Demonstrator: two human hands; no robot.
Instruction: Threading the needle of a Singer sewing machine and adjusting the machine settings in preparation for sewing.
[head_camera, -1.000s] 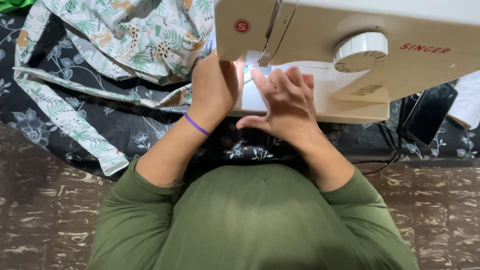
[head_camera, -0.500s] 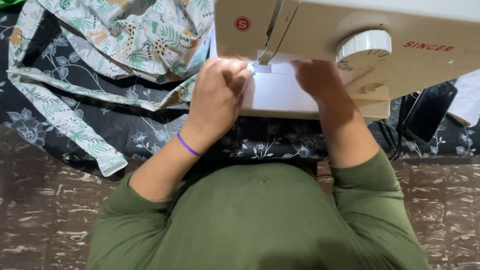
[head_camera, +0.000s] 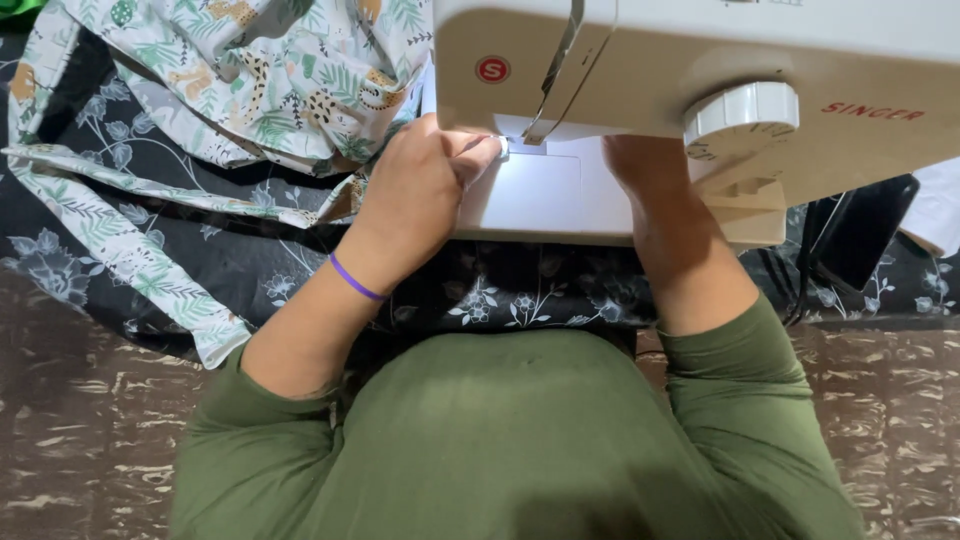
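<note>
Right hand (head_camera: 640, 160) has slid under the sewing machine (head_camera: 700, 90); left hand (head_camera: 420, 195) stays.

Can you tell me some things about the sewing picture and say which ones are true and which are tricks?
1. The left hand reaches under the sewing machine, near the needle. True.
2. The left wrist wears a red watch. False: a thin purple band.
3. The right hand is partly hidden under the machine. True.
4. The leafy printed fabric lies right of the machine. False: it lies left.
5. The sleeves are green. True.
</note>
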